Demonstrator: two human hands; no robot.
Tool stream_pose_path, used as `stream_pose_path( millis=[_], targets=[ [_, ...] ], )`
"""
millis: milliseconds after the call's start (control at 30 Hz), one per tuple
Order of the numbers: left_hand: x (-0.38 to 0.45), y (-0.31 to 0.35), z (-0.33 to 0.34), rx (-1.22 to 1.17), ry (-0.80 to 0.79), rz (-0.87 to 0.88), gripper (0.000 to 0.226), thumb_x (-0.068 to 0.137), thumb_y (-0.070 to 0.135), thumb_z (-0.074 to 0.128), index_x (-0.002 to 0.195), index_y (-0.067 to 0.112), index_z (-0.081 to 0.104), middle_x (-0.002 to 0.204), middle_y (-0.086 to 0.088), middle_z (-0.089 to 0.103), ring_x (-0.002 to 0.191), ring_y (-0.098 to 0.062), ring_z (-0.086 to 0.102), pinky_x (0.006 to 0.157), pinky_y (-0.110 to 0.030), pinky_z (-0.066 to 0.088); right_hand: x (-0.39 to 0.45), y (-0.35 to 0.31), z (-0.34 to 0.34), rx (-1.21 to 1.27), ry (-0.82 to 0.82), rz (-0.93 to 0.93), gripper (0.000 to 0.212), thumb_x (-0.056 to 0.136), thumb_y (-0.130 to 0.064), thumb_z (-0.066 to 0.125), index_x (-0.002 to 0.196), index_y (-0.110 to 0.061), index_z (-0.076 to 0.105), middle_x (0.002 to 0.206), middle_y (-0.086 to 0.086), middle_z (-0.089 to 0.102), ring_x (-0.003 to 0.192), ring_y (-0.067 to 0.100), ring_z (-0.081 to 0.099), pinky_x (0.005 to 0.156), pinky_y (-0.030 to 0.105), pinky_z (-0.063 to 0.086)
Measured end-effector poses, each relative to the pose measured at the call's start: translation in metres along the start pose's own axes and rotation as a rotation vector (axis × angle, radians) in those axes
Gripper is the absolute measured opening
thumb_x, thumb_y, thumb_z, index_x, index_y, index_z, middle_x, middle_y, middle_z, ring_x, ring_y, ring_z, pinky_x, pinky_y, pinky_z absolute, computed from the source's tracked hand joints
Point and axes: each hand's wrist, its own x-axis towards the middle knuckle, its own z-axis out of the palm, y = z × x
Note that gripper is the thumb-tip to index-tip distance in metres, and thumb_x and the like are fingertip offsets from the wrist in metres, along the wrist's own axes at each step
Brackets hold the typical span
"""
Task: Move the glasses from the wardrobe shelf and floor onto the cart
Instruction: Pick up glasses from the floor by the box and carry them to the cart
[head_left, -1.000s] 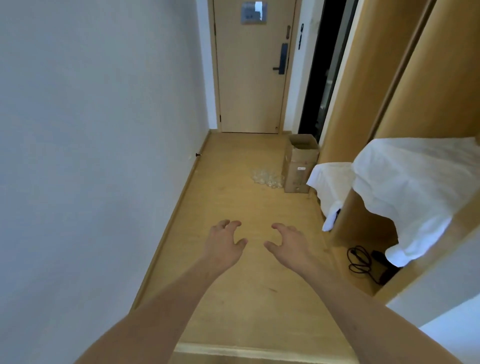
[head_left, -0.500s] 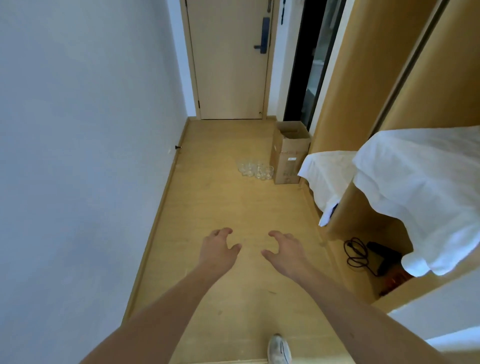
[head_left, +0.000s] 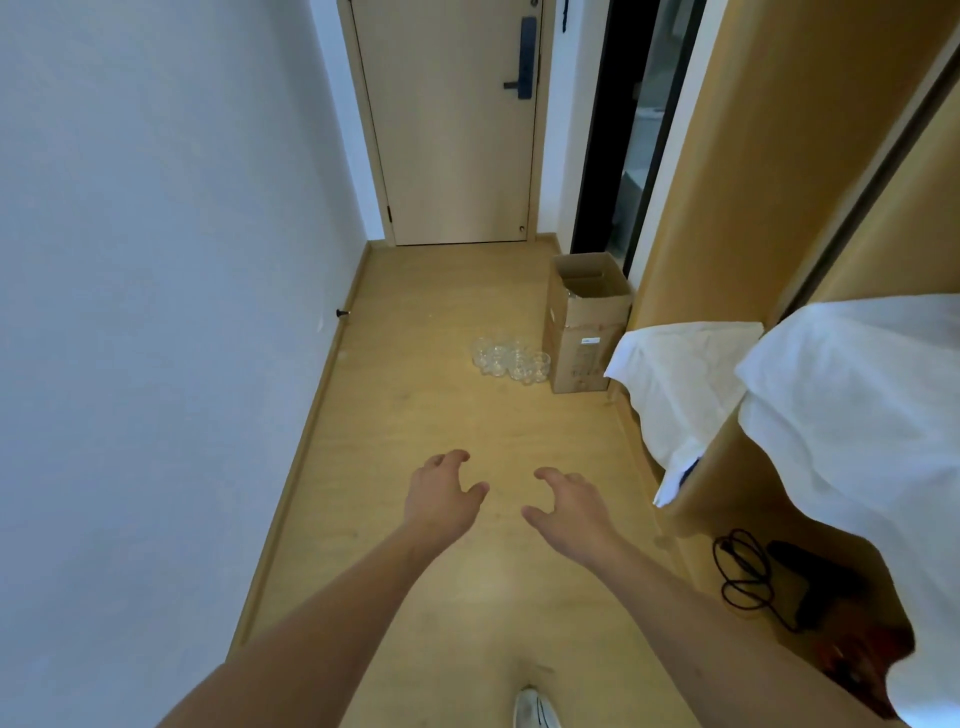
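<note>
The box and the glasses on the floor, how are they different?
The box is brown cardboard you cannot see through; the glasses are clear. The box is one tall thing with an open top; the glasses are many short ones bunched together. The box stands nearer the wardrobe, the glasses on its left, toward the wall. Both sit on the wooden floor, ahead of the empty hands.

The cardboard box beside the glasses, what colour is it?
Plain brown cardboard box, seen best in the head view.
</note>
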Motion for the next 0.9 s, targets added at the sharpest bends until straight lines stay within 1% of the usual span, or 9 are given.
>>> stream_pose_path(
  millis=[67, 167, 233, 400, 533, 633, 700, 900],
  targets=[
    [0.033, 0.017, -0.001, -0.011, 0.007, 0.0, 0.055, 0.093, 0.04, 0.066, 0.142, 0.02, 0.051, 0.143, -0.009, 0.052, 0.125, -0.031, 0.053, 0.106, -0.038, 0.042, 0.03, 0.006, -0.015, 0.005, 0.0, 0.005, 0.062, 0.092, -0.048, 0.064, 0.148, -0.028, 0.044, 0.141, 0.009, 0.051, 0.132, 0.03, 0.045, 0.107, 0.036, 0.04],
    [0.072, 0.034, -0.001, -0.013, 0.002, -0.005, 0.056, 0.093, 0.04, 0.066, 0.143, 0.021, 0.05, 0.145, -0.008, 0.051, 0.13, -0.03, 0.049, 0.108, -0.038, 0.04, 0.069, 0.01, -0.032, 0.003, -0.01, 0.019, 0.062, 0.092, -0.048, 0.064, 0.147, -0.029, 0.044, 0.142, 0.008, 0.05, 0.132, 0.03, 0.045, 0.108, 0.036, 0.039],
    [0.096, 0.041, 0.001, -0.021, -0.01, -0.013, 0.057, 0.093, 0.04, 0.066, 0.144, 0.021, 0.049, 0.146, -0.008, 0.05, 0.129, -0.03, 0.05, 0.108, -0.039, 0.04, 0.095, 0.012, -0.04, 0.013, -0.021, 0.031, 0.061, 0.092, -0.047, 0.064, 0.147, -0.029, 0.044, 0.141, 0.008, 0.05, 0.131, 0.03, 0.045, 0.107, 0.036, 0.039],
    [0.15, 0.05, 0.003, -0.038, -0.04, -0.018, 0.057, 0.093, 0.04, 0.066, 0.144, 0.021, 0.049, 0.146, -0.007, 0.05, 0.134, -0.029, 0.046, 0.11, -0.038, 0.038, 0.145, 0.006, -0.051, 0.018, -0.046, 0.051, 0.061, 0.09, -0.048, 0.065, 0.145, -0.029, 0.046, 0.137, 0.009, 0.052, 0.127, 0.029, 0.049, 0.104, 0.035, 0.042],
    [0.2, 0.05, 0.001, -0.045, -0.056, -0.008, 0.058, 0.092, 0.04, 0.067, 0.143, 0.02, 0.05, 0.144, -0.009, 0.052, 0.131, -0.03, 0.049, 0.109, -0.037, 0.039, 0.189, -0.002, -0.054, 0.026, -0.047, 0.073, 0.061, 0.09, -0.047, 0.066, 0.145, -0.028, 0.047, 0.138, 0.008, 0.052, 0.129, 0.029, 0.048, 0.105, 0.035, 0.042],
    [0.248, 0.047, -0.006, -0.05, -0.069, 0.012, 0.058, 0.092, 0.041, 0.067, 0.143, 0.02, 0.05, 0.142, -0.009, 0.053, 0.127, -0.03, 0.052, 0.106, -0.036, 0.041, 0.229, -0.015, -0.055, 0.039, -0.029, 0.093, 0.062, 0.09, -0.048, 0.066, 0.146, -0.029, 0.046, 0.14, 0.005, 0.052, 0.13, 0.027, 0.047, 0.106, 0.036, 0.042],
    [0.284, 0.042, -0.013, -0.053, -0.081, 0.016, 0.058, 0.092, 0.042, 0.067, 0.143, 0.02, 0.05, 0.143, -0.008, 0.053, 0.129, -0.03, 0.051, 0.106, -0.035, 0.04, 0.259, -0.026, -0.053, 0.047, -0.022, 0.111, 0.061, 0.09, -0.048, 0.066, 0.145, -0.03, 0.046, 0.14, 0.005, 0.051, 0.131, 0.027, 0.046, 0.105, 0.037, 0.043],
    [0.396, 0.024, -0.05, -0.067, -0.123, 0.02, 0.058, 0.091, 0.042, 0.067, 0.142, 0.019, 0.051, 0.141, -0.009, 0.055, 0.127, -0.028, 0.053, 0.105, -0.033, 0.039, 0.354, -0.073, -0.056, 0.051, -0.031, 0.188, 0.059, 0.091, -0.047, 0.065, 0.144, -0.03, 0.047, 0.138, 0.006, 0.053, 0.131, 0.027, 0.046, 0.106, 0.033, 0.04]
  ],
)
